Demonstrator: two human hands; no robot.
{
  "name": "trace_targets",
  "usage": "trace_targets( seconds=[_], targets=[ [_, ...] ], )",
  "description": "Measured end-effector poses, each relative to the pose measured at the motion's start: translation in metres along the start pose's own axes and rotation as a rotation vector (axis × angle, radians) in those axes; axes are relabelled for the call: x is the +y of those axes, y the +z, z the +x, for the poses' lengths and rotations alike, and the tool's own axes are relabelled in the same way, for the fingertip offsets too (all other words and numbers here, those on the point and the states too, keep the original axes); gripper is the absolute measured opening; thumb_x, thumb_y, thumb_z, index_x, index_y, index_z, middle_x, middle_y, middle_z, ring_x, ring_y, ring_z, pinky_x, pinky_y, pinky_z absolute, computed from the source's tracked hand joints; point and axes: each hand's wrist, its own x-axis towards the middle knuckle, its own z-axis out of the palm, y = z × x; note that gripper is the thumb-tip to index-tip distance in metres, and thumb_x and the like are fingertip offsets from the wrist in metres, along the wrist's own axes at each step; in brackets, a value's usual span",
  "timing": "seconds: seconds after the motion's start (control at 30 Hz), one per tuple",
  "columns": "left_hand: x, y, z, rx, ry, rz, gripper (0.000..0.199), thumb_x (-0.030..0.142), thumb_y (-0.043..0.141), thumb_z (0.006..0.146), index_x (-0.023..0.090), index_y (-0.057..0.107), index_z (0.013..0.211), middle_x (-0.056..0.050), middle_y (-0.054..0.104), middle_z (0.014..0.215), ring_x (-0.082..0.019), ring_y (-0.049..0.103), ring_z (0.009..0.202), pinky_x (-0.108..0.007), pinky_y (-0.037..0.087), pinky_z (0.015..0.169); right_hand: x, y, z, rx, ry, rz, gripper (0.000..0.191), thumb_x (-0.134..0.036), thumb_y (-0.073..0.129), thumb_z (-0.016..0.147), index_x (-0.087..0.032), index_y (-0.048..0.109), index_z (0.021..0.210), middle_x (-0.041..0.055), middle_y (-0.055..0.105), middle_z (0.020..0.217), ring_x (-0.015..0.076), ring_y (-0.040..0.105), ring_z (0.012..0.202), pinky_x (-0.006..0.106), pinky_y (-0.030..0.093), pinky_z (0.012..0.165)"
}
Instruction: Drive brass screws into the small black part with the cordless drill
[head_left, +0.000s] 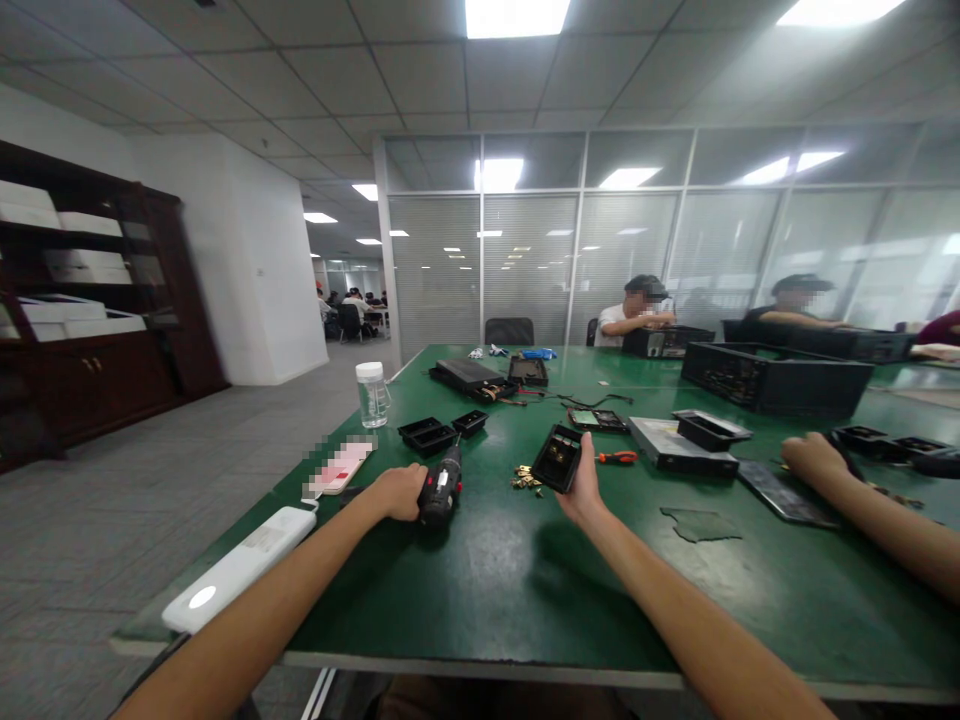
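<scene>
My left hand point(401, 492) is closed around the handle of a black cordless drill point(441, 492), whose bit points away from me. Whether the drill rests on the table cannot be told. In my right hand point(582, 492) is a small black parts tray point(556, 460), tilted so its inside shows, with a few small pieces in it. Loose brass-coloured standoffs or screws point(526, 479) lie on the green table just left of that tray. Two more black trays point(427, 436) point(469, 424) stand beyond the drill. An orange-handled screwdriver point(616, 458) lies right of my right hand.
A water bottle point(371, 395), a phone point(345, 467) and a white power strip point(247, 565) line the left edge. A metal drive point(679, 448), a dark panel point(787, 492) and a computer case point(776, 378) stand right. A co-worker's hand point(816, 462) reaches in there.
</scene>
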Motion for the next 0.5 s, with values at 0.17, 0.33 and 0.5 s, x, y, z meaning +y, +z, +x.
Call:
trace_targets(
  seconds=[0.17,0.33,0.5],
  targets=[
    [-0.0062,0.0028,0.0071,0.071,0.030,-0.016,0.052,0.041,0.062,0.049,0.018,0.047,0.093,-0.009,0.054,0.091,-0.024,0.053,0.080,-0.030,0.040,0.066,0.0035,0.0001,0.0000,-0.011,0.042,-0.048,0.047,-0.060,0.039,0.065,-0.018,0.054,0.080,0.0025,0.058,0.070,0.0170,0.056,0.067,0.036,0.045,0.065],
    [-0.0060,0.0066,0.0083,0.138,0.019,-0.025,0.044,0.035,0.061,0.053,0.018,0.049,0.091,-0.010,0.054,0.089,-0.025,0.053,0.080,-0.031,0.039,0.067,0.0076,-0.0027,0.0006,-0.035,0.060,-0.090,0.049,-0.060,0.038,0.066,-0.017,0.054,0.081,0.0041,0.059,0.072,0.0177,0.056,0.067,0.036,0.044,0.065],
    [-0.0027,0.0085,0.0008,0.220,0.060,0.024,0.035,0.031,0.054,0.060,0.017,0.046,0.091,-0.009,0.052,0.090,-0.025,0.052,0.080,-0.034,0.037,0.069,0.0059,-0.0009,-0.0004,-0.029,0.060,-0.085,0.048,-0.060,0.037,0.066,-0.017,0.054,0.080,0.0038,0.059,0.070,0.0166,0.056,0.064,0.033,0.045,0.062]
  ],
)
